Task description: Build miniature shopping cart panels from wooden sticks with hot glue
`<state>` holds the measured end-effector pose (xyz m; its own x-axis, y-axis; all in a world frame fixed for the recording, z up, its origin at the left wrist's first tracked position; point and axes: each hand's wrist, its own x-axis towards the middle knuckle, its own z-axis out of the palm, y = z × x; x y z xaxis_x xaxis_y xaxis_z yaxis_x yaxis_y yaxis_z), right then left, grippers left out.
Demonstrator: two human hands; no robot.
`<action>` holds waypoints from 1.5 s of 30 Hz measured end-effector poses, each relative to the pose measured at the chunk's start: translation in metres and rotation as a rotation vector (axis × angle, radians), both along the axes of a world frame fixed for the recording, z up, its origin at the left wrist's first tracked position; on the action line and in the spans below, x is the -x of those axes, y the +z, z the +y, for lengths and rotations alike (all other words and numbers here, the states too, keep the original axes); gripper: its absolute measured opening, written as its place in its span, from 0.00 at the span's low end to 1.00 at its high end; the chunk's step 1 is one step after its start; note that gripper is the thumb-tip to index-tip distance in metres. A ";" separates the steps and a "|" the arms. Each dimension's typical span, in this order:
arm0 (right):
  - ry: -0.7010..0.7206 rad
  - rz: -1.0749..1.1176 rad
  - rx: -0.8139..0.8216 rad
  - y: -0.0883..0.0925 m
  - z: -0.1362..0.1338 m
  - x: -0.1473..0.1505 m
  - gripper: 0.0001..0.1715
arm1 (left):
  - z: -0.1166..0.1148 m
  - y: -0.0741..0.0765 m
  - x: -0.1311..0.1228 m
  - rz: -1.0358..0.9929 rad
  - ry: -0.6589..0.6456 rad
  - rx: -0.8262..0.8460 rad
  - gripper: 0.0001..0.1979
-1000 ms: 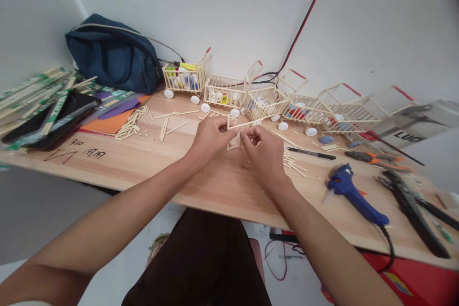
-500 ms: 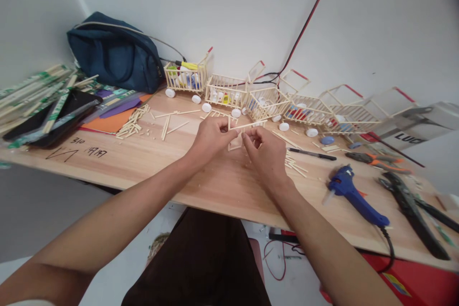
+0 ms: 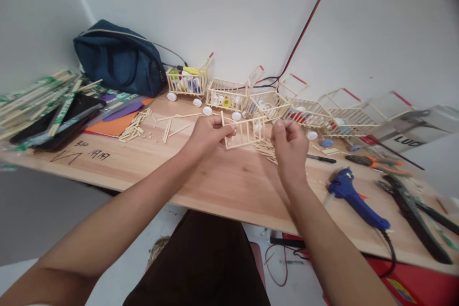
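Note:
My left hand [image 3: 208, 136] pinches the left end of a small ladder-like frame of thin wooden sticks [image 3: 241, 144], held up over the table. To the right of the frame and apart from it, my right hand [image 3: 292, 146] is closed, thumb against the bent fingers; whatever may be between them is too small to make out. Loose cut sticks [image 3: 266, 149] lie on the table behind and below the frame's right end. Behind both hands stands a row of miniature stick shopping carts [image 3: 227, 95] with red handles and white or blue wheels.
A blue glue gun [image 3: 355, 196], orange-handled pliers [image 3: 380, 163], a black hand tool [image 3: 412, 215] and a pen [image 3: 322, 158] lie on the right. Leftward are a blue bag [image 3: 120, 62], coloured paper [image 3: 109, 126], stick offcuts [image 3: 135, 125] and wrapped chopsticks [image 3: 39, 88].
My right hand has let go of the frame and moved right, away from it. The frame remains in my left hand and now shows more fully. The view has shifted slightly.

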<state>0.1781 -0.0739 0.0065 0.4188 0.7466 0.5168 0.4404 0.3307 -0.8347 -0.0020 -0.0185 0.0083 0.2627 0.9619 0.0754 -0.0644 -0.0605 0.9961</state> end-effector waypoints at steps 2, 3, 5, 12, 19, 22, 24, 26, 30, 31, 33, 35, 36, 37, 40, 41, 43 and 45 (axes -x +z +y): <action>0.032 0.163 0.000 -0.001 0.003 -0.005 0.22 | 0.000 0.004 0.003 -0.055 -0.005 0.041 0.10; 0.045 0.233 0.009 -0.001 0.004 -0.006 0.22 | 0.000 0.006 0.004 -0.084 -0.008 0.059 0.11; 0.071 0.350 0.039 -0.002 0.006 -0.008 0.24 | 0.001 0.008 0.006 -0.153 -0.011 0.091 0.11; 0.182 0.563 0.266 -0.004 0.007 0.005 0.30 | 0.009 0.006 0.009 -0.326 -0.024 0.161 0.09; 0.368 0.585 0.425 -0.009 0.006 0.016 0.26 | 0.007 0.011 0.008 -0.381 -0.043 0.265 0.05; 0.433 0.572 0.432 -0.012 0.007 0.016 0.25 | 0.006 0.012 0.007 -0.385 -0.058 0.302 0.03; 0.462 0.552 0.428 -0.014 0.007 0.016 0.24 | 0.006 0.011 0.006 -0.385 -0.065 0.313 0.03; 0.483 0.537 0.434 -0.016 0.007 0.016 0.23 | 0.007 0.010 0.006 -0.387 -0.073 0.313 0.03; 0.516 0.550 0.437 -0.015 0.006 0.018 0.22 | 0.007 0.007 0.004 -0.383 -0.074 0.314 0.03; 0.519 0.557 0.435 -0.014 0.006 0.018 0.22 | 0.007 0.007 0.004 -0.379 -0.075 0.314 0.03; 0.513 0.563 0.437 -0.013 0.006 0.019 0.22 | 0.006 0.006 0.003 -0.373 -0.079 0.312 0.03; 0.499 0.559 0.440 -0.013 0.005 0.019 0.22 | 0.005 0.006 0.002 -0.370 -0.080 0.313 0.03; 0.491 0.556 0.441 -0.013 0.005 0.020 0.22 | 0.005 0.006 0.002 -0.369 -0.080 0.315 0.03; 0.483 0.553 0.443 -0.013 0.005 0.020 0.23 | 0.004 0.006 0.002 -0.369 -0.080 0.316 0.02; 0.483 0.554 0.446 -0.015 0.006 0.021 0.23 | 0.003 0.006 0.002 -0.364 -0.081 0.317 0.03; 0.486 0.554 0.446 -0.015 0.006 0.021 0.23 | 0.003 0.007 0.002 -0.362 -0.082 0.316 0.03; 0.476 0.560 0.438 -0.015 0.007 0.020 0.23 | 0.004 0.007 0.002 -0.357 -0.081 0.317 0.03; 0.450 0.594 0.420 -0.012 0.008 0.016 0.24 | 0.004 0.008 0.003 -0.356 -0.073 0.322 0.03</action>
<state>0.1619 -0.0654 -0.0058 0.1506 0.9873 -0.0514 -0.2081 -0.0192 -0.9779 -0.0046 -0.0141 0.0161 0.3425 0.9310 -0.1260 -0.3970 0.2649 0.8788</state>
